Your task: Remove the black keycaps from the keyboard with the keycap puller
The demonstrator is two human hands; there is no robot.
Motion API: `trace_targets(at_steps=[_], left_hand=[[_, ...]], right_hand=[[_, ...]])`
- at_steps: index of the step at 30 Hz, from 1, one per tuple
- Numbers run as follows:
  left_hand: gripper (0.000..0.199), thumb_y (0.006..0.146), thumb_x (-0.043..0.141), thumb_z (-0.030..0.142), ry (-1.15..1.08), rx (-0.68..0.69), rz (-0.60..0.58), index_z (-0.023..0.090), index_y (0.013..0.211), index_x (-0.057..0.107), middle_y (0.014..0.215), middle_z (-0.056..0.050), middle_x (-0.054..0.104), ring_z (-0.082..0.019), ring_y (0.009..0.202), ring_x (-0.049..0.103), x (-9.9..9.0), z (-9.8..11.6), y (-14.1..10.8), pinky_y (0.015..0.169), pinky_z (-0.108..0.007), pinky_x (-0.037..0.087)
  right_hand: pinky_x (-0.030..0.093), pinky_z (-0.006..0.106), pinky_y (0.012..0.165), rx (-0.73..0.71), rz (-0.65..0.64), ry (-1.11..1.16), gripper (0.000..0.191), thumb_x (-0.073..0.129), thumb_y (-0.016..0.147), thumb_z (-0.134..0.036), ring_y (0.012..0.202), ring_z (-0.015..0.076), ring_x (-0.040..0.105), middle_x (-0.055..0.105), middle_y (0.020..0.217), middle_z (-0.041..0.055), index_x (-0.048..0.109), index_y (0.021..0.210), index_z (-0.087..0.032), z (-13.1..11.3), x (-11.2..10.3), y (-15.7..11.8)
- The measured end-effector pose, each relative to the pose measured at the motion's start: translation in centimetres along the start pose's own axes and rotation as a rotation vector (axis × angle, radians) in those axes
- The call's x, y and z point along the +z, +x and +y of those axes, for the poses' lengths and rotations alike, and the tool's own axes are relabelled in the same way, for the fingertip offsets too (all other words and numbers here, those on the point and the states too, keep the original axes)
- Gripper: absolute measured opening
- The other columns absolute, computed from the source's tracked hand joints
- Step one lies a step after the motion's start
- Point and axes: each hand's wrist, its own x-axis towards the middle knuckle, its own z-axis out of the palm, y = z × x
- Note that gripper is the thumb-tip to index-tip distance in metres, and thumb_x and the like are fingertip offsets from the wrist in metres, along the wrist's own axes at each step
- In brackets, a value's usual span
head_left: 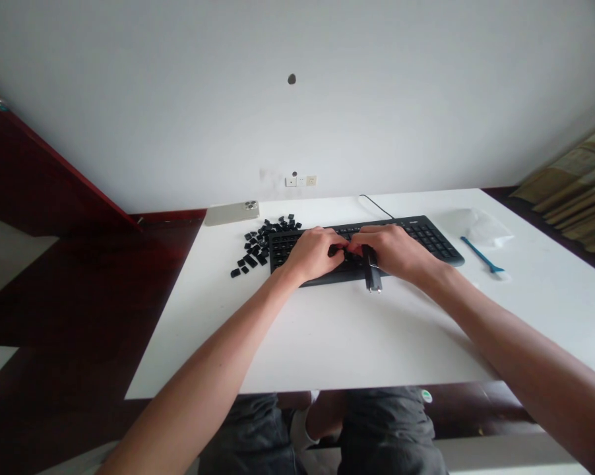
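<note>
A black keyboard (436, 241) lies on the white table, its middle hidden by my hands. My left hand (317, 252) rests over its left-centre part, fingers and thumb drawn together; a small dark thing shows at the fingertips, too hidden to name. My right hand (389, 247) is closed around a black keycap puller (371, 270), whose metal-tipped end points toward me past the keyboard's front edge. The fingertips of both hands nearly meet over the keys. Loose black keycaps (260, 239) are heaped by the keyboard's left end.
A pale phone (232, 212) lies face down at the table's back left. To the right of the keyboard are a blue brush (481, 256) and a crumpled clear plastic bag (485, 227). A thin cable (376, 206) runs from the keyboard toward the back edge.
</note>
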Motion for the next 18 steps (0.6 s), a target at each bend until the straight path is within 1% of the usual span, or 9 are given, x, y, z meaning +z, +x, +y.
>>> trace_targets(at_steps=[3, 5, 7, 9, 11, 13, 18], left_hand=[[0.014, 0.095, 0.073, 0.021, 0.008, -0.008, 0.021, 0.026, 0.104, 0.082, 0.104, -0.002, 0.080, -0.023, 0.098, 0.073, 0.3, -0.1, 0.0, 0.099, -0.040, 0.056], [0.012, 0.096, 0.073, 0.022, 0.022, -0.032, 0.034, 0.026, 0.103, 0.082, 0.102, -0.002, 0.080, -0.023, 0.098, 0.073, 0.6, -0.1, 0.1, 0.098, -0.041, 0.056], [0.013, 0.097, 0.072, 0.021, 0.034, -0.049, 0.040, 0.026, 0.103, 0.082, 0.100, -0.002, 0.080, -0.023, 0.097, 0.073, 0.8, 0.0, 0.1, 0.098, -0.042, 0.056], [0.014, 0.097, 0.070, 0.020, 0.046, -0.067, 0.046, 0.026, 0.101, 0.082, 0.099, -0.003, 0.080, -0.023, 0.095, 0.072, 0.9, 0.2, 0.1, 0.097, -0.042, 0.056], [0.014, 0.096, 0.070, 0.020, 0.063, -0.089, 0.056, 0.025, 0.100, 0.082, 0.098, -0.003, 0.079, -0.024, 0.094, 0.071, 1.0, 0.4, 0.1, 0.094, -0.042, 0.056], [0.013, 0.095, 0.070, 0.020, 0.073, -0.095, 0.063, 0.025, 0.100, 0.082, 0.097, -0.003, 0.078, -0.025, 0.094, 0.069, 1.0, 0.6, 0.1, 0.091, -0.041, 0.056], [0.012, 0.096, 0.068, 0.020, 0.096, -0.090, 0.069, 0.022, 0.098, 0.079, 0.094, -0.004, 0.076, -0.023, 0.092, 0.068, 1.0, 0.9, 0.1, 0.091, -0.040, 0.054]], right_hand=[[0.036, 0.028, 0.061, 0.024, 0.002, -0.006, 0.025, 0.052, 0.085, -0.004, 0.064, 0.0147, 0.056, 0.069, 0.083, 0.0036, 0.071, 0.083, -0.020, -0.2, 0.1, 0.1], [0.037, 0.028, 0.062, 0.009, 0.022, 0.015, 0.026, 0.052, 0.083, -0.003, 0.066, 0.0152, 0.058, 0.070, 0.086, 0.0038, 0.071, 0.084, -0.021, 0.0, 0.3, 0.1], [0.041, 0.028, 0.065, 0.005, 0.070, 0.063, 0.029, 0.053, 0.080, -0.002, 0.071, 0.0164, 0.062, 0.072, 0.088, 0.0036, 0.072, 0.089, -0.021, 0.5, 0.5, 0.1], [0.044, 0.028, 0.069, 0.038, 0.121, 0.100, 0.031, 0.055, 0.079, -0.004, 0.074, 0.0179, 0.065, 0.074, 0.088, 0.0029, 0.072, 0.098, -0.022, 1.0, 0.8, 0.1], [0.046, 0.029, 0.071, 0.077, 0.141, 0.106, 0.031, 0.058, 0.081, -0.007, 0.075, 0.0190, 0.065, 0.075, 0.088, 0.0025, 0.070, 0.105, -0.023, 1.5, 1.1, 0.0], [0.047, 0.030, 0.074, 0.078, 0.134, 0.099, 0.028, 0.057, 0.086, -0.010, 0.079, 0.0205, 0.066, 0.075, 0.093, 0.0042, 0.068, 0.109, -0.023, 1.9, 1.4, 0.0], [0.049, 0.036, 0.086, -0.004, 0.163, 0.100, 0.024, 0.054, 0.096, -0.016, 0.101, 0.0270, 0.067, 0.073, 0.108, 0.0109, 0.064, 0.117, -0.021, 2.6, 2.1, 0.0]])
